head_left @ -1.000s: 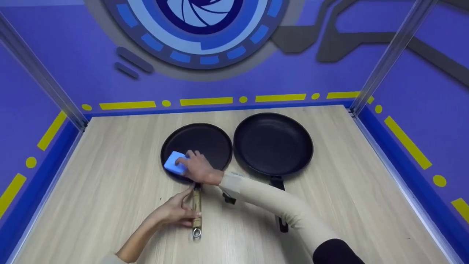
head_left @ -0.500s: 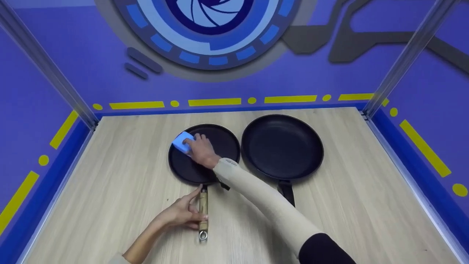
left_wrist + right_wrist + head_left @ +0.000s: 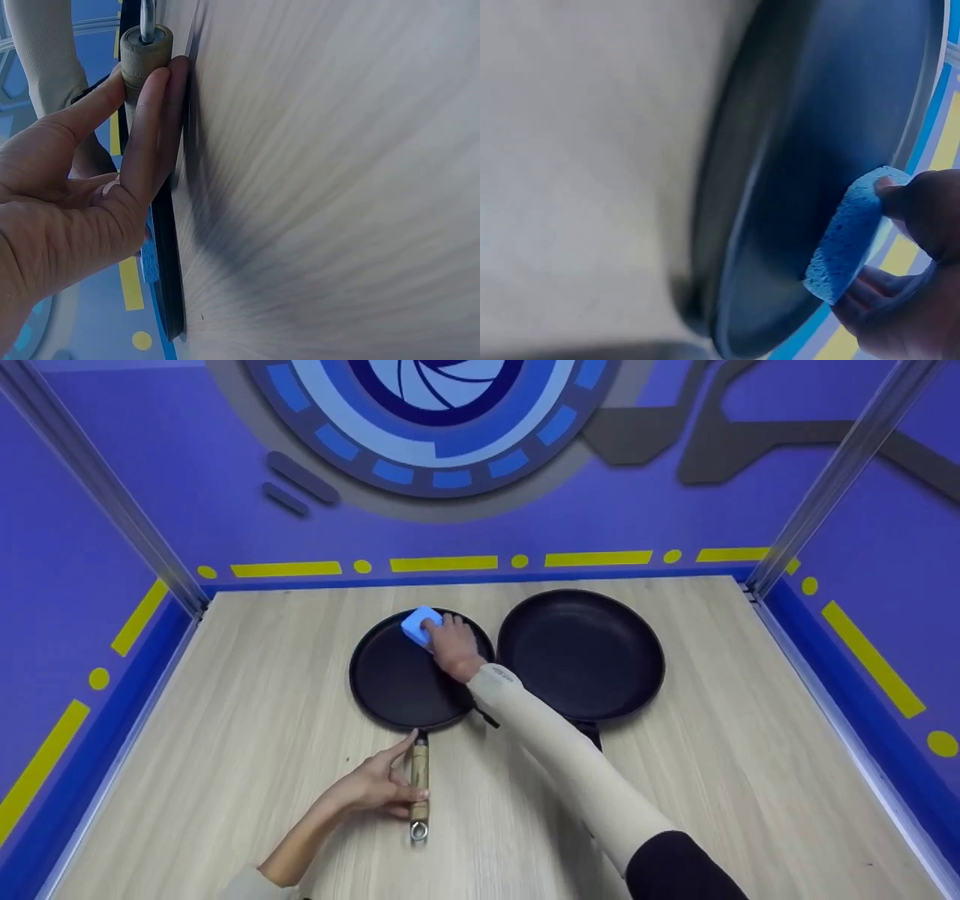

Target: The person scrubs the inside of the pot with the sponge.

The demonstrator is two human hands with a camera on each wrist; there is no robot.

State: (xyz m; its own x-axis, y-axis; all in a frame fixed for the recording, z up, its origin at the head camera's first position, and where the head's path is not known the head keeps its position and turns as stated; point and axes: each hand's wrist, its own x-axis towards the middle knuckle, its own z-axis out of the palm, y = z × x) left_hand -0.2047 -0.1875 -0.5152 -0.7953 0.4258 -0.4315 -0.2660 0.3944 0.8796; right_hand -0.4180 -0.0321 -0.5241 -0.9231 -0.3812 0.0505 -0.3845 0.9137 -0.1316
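Observation:
A flat black pan (image 3: 397,682) with a wooden handle (image 3: 420,769) lies on the table, handle toward the person. My left hand (image 3: 379,784) grips that handle from its left side; in the left wrist view the thumb and fingers (image 3: 146,127) close around it near the metal ring. A blue sponge (image 3: 421,626) is against the pan's far part, by the rim. My right hand (image 3: 454,645) pinches the sponge between thumb and fingers. The right wrist view shows the sponge's porous face (image 3: 844,240) against the dark pan surface.
A larger, deeper black frying pan (image 3: 581,660) stands right beside the first, its handle partly hidden under the right sleeve (image 3: 570,772). The pale wooden table (image 3: 247,697) is bounded by blue-purple walls (image 3: 187,525) at the back and sides.
My right hand has carried the sponge from the pan's near left, up along the left side, to its far edge. My left hand keeps its hold on the handle. The head view has shifted slightly.

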